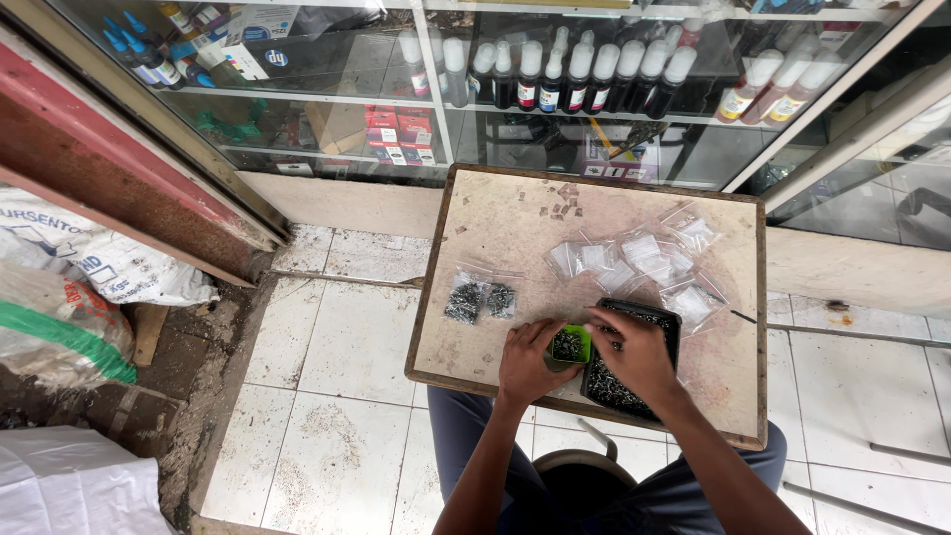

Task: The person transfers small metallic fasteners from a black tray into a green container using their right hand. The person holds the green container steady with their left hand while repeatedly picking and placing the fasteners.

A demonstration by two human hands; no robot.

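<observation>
My left hand (530, 362) grips a small green cup (571, 345) full of dark screws, near the front edge of a worn square table (495, 213). My right hand (630, 349) hovers over a black tray (656, 319) of dark screws, fingers pinched together by the cup's rim. Whether it holds screws is hidden. Two small clear bags filled with screws (480, 298) lie to the left of my left hand. Several empty clear bags (646, 260) lie spread behind the tray.
A glass display cabinet (555, 89) with bottles and boxes stands behind the table. White sacks (94, 267) lie on the left by a dirt strip. White floor tiles (327, 357) surround the table. My knees sit under the table's front edge.
</observation>
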